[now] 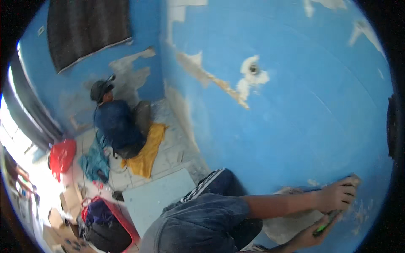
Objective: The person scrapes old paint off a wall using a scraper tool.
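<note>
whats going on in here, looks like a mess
A person is crouched low against a blue wall with patches of bare plaster. One hand presses on the wall beside a scraped patch, and the other hand, just below it, holds a green-handled tool to the same spot. Which hand is which is hard to tell. Across the room another person sits on the tiled floor by a yellow cloth, facing the far wall.

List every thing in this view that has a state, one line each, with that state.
left hand: pressed flat against the blue wall
right hand: closed on the green-handled tool
green-handled tool: held, tip at the wall
blue wall: paint peeled in patches, plaster bare
co-worker: crouched at the far wall
yellow cloth: spread on the floor
red basket: filled with dark items
</note>
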Demonstrator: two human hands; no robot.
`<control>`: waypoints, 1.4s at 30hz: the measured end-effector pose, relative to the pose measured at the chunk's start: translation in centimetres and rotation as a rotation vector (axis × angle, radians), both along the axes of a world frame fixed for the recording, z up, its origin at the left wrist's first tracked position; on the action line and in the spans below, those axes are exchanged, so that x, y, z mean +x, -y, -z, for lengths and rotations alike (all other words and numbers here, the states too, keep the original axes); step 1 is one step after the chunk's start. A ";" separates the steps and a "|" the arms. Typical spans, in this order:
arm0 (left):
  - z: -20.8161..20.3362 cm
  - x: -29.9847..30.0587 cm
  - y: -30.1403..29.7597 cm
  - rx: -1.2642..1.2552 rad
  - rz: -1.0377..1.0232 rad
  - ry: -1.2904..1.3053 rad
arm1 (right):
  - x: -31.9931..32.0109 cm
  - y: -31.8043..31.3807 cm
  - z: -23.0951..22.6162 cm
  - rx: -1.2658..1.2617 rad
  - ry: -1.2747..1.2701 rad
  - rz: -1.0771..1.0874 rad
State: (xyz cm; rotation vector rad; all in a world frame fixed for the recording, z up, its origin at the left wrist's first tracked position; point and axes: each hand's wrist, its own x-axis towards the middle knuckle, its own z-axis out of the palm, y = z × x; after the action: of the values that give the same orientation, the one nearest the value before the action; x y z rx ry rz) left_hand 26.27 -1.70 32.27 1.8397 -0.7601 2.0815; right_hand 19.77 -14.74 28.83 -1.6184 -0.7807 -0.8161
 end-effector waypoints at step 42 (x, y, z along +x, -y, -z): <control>36.0 -26.2 -3.5 -1.665 0.597 -1.274 | -4.5 8.1 21.1 -1.244 -0.878 -0.432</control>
State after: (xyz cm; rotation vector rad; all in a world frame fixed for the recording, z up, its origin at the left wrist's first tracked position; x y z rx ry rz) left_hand 0.04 1.77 -3.78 1.1000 0.5964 0.3193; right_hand 15.25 -22.83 7.78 -2.4043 -0.9492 0.8906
